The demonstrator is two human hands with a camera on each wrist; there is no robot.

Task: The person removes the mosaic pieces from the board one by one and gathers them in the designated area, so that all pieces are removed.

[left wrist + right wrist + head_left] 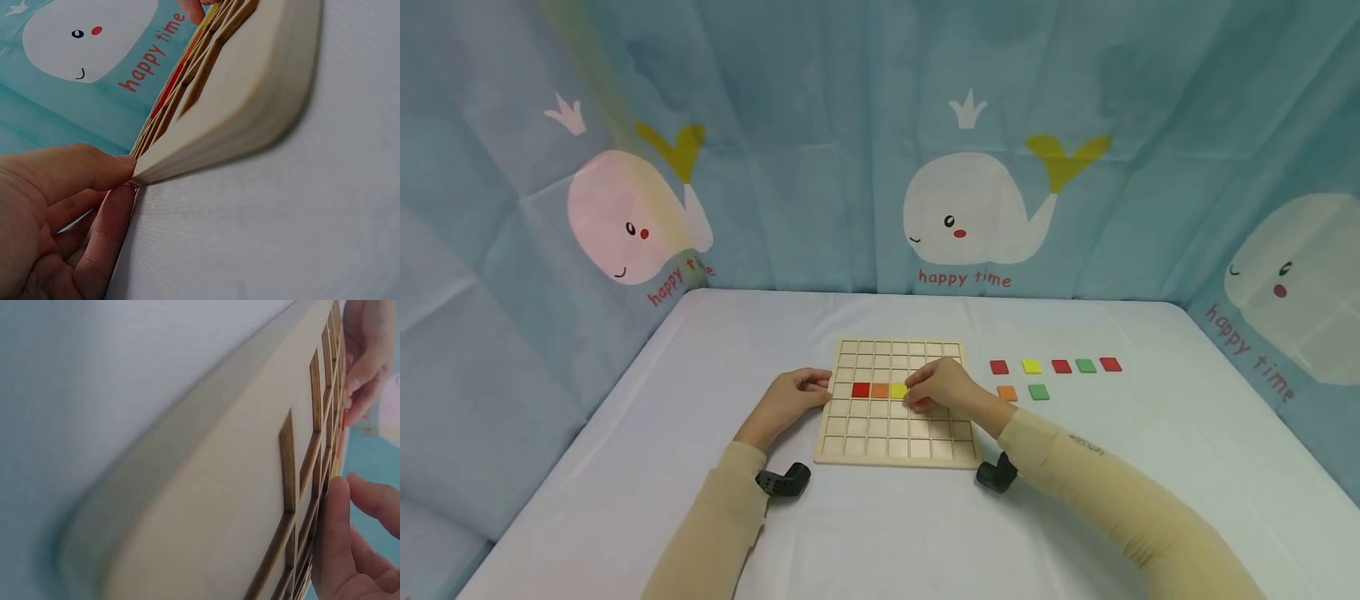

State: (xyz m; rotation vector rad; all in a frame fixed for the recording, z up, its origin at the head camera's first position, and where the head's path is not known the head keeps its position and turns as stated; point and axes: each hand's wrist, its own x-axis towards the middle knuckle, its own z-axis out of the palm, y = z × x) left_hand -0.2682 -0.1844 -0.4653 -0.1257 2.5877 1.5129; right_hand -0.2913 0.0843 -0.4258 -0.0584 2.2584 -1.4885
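A square wooden board point(850, 450) with a raised grid lies on the table. Along one row of it sit a red tile point(861, 390), an orange tile point(880, 391) and a yellow tile point(898, 391), side by side. My left hand point(790, 405) holds the board's left edge, thumb point(103, 167) and forefinger meeting at the rim in the left wrist view. Over the grid, my right hand point(942, 385) has its fingertips right at the yellow tile's right side. In the right wrist view its thumb and forefinger stand apart with nothing between them.
Right of the board lie loose tiles in two rows: red point(998, 367), yellow point(1032, 367) and green point(1086, 366) ones among several behind, orange point(1007, 392) and green in front. Black devices point(784, 481) sit at both wrists. A whale-print curtain point(820, 208) encloses the white table point(865, 533).
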